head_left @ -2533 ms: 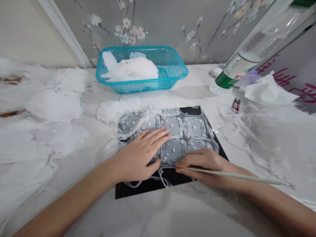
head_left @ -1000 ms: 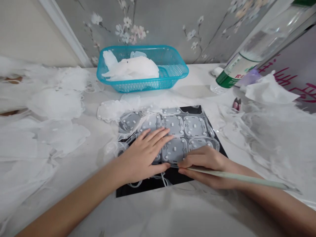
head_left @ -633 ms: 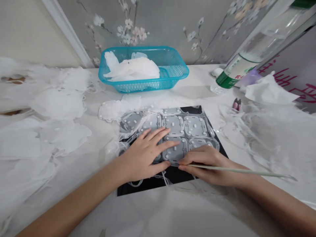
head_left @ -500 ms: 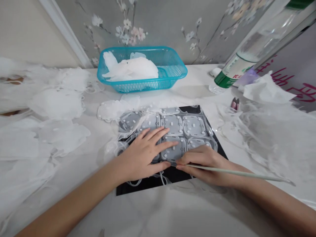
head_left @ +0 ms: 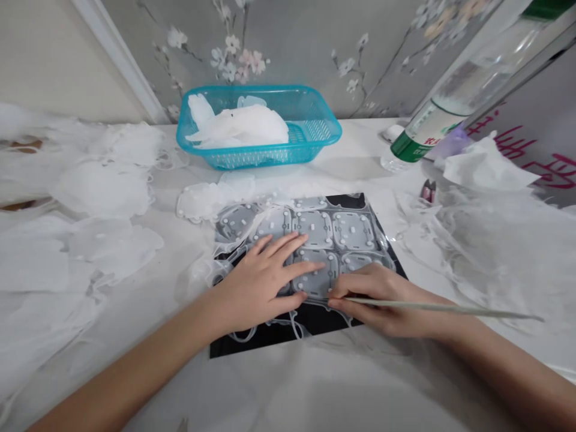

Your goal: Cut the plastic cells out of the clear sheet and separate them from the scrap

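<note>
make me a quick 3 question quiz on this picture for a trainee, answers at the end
1. Which hand holds the thin pale tool?
2. True or false: the blue basket stands nearer the person than the black board.
3. What lies under the spread left hand? a) a bottle; b) translucent molded pieces; c) the blue basket.

Key:
1. The right hand.
2. False; it stands beyond the board.
3. b

Part-hidden tool point(head_left: 432, 308); cropped bottle cap point(head_left: 546, 8)
</note>
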Tool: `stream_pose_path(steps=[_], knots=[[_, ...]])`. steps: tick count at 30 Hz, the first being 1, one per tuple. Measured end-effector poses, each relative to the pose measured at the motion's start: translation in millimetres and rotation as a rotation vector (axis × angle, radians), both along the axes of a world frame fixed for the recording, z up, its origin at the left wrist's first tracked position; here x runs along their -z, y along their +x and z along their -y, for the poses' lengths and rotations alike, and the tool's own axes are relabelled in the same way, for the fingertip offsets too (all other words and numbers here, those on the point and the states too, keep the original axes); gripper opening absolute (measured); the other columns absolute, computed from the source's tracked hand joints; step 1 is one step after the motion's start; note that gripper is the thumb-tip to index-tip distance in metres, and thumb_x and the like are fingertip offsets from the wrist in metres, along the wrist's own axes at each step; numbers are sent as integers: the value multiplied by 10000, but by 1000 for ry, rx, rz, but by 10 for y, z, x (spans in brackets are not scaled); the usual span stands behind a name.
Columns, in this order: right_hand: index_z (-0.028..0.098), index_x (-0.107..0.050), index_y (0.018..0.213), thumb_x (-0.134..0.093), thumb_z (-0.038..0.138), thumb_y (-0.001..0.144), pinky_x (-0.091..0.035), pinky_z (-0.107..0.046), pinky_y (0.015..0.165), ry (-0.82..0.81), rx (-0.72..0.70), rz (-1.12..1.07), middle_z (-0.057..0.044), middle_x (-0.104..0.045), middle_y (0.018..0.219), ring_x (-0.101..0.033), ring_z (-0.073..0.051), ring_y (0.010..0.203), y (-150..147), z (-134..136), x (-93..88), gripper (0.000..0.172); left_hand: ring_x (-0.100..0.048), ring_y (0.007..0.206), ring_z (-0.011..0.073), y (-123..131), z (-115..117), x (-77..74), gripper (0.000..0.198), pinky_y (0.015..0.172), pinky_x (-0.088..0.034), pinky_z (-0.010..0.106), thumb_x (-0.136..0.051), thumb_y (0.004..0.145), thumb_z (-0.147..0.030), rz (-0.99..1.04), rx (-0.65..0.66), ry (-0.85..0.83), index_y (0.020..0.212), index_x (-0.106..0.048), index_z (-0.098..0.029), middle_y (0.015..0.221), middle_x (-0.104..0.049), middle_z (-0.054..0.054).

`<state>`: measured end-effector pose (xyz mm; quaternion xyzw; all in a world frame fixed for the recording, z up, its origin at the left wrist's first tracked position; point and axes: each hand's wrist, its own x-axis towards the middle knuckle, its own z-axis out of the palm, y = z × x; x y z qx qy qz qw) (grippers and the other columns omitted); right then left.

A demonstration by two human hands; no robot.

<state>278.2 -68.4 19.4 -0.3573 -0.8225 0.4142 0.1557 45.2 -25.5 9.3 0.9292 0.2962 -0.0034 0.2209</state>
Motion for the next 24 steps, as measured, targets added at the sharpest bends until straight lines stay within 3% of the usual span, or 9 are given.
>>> stream_pose_path(steps=[16,24], knots=[[179,-535,813,-450,233,941,-270,-195,498,-27,-39,119,47,-479,607,-417,-51,513,58,-51,-146,162,-219,1405,280,11,0,20,460,1103,-208,544,-481,896,-407,21,-9,8,1352,-424,-398,1543,-224,36],[168,-540,816,-489,216,927,-327,-178,540,-37,67,-71,28,-536,658,-463,-54,564,19,29,-36,131,-230,1400,295,5,9,26,466,1104,-212,543,-493,888,-426,43,-8,24,1349,-435,-387,1541,-233,33]])
